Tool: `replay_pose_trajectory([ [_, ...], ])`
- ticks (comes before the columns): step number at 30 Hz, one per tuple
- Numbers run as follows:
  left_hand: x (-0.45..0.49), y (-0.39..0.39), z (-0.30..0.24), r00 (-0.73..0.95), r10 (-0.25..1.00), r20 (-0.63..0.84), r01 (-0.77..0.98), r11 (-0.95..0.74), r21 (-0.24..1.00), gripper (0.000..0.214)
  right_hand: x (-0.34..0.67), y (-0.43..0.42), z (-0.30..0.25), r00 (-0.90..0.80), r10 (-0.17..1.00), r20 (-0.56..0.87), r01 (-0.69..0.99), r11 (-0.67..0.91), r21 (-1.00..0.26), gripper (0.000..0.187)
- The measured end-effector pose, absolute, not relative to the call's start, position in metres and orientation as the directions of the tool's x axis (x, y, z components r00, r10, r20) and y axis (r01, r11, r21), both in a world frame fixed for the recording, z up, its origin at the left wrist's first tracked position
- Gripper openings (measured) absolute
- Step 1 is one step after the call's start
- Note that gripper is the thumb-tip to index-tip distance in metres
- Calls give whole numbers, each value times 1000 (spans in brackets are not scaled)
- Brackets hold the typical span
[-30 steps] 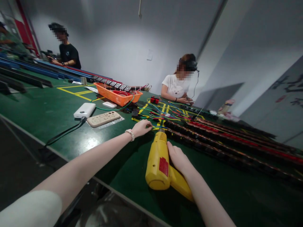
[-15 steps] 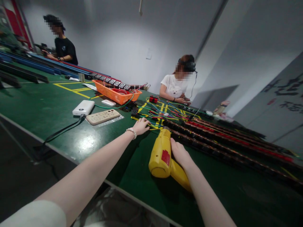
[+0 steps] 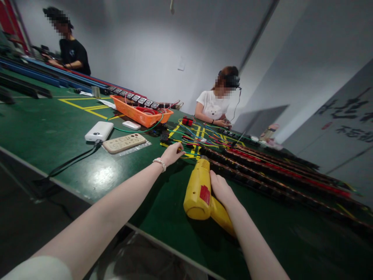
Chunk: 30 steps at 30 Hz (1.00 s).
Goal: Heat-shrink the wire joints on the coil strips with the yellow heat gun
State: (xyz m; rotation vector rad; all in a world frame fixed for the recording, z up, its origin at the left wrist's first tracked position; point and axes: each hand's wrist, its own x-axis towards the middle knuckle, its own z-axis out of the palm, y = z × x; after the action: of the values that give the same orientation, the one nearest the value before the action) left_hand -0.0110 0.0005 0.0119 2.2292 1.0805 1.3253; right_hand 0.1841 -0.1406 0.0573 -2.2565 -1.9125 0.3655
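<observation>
My right hand (image 3: 223,189) is closed around the yellow heat gun (image 3: 197,190), whose nozzle points away from me across the green table. My left hand (image 3: 173,154) pinches thin wires (image 3: 190,154), yellow and green-blue, just left of the nozzle. Those wires run toward the end of a long dark rail with copper-coloured strips (image 3: 247,172). Beyond my left hand lies a loose bundle of coloured wires (image 3: 204,140) with small connectors. The fingertips of my left hand are partly hidden.
An orange basket (image 3: 140,116) with red cable stands further back. To the left lie a white power bank (image 3: 99,131) with a black cable and a phone in a beige case (image 3: 124,143). Several rails fill the right side. Two co-workers (image 3: 214,99) are across the table.
My left hand has drawn its fingers together around the wires and turned slightly. The heat gun has hardly moved. The view has shifted a little.
</observation>
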Motion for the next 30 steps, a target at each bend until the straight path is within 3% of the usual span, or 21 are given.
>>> replay_pose_trajectory([
  [6, -13, 13, 5, 168, 842, 512, 233, -539, 810, 27, 183, -140, 58, 114, 991, -67, 948, -129, -290, 52],
  [11, -13, 21, 2, 211, 915, 345, -94, -332, 938, 23, 180, -141, 60, 151, 984, -91, 926, -173, -336, 53],
  [14, -13, 19, 4, 243, 924, 294, -194, -251, 948, 20, 179, -142, 62, 152, 984, -91, 934, -173, -311, 52],
  [25, -17, 18, 5, 266, 938, 221, -276, -145, 950, 31, 164, -145, 63, 7, 999, -38, 994, -12, -112, 42],
  [30, -20, 16, 9, 306, 939, 157, -324, -52, 945, 34, 154, -139, 63, 22, 998, -53, 985, -31, -170, 45],
])
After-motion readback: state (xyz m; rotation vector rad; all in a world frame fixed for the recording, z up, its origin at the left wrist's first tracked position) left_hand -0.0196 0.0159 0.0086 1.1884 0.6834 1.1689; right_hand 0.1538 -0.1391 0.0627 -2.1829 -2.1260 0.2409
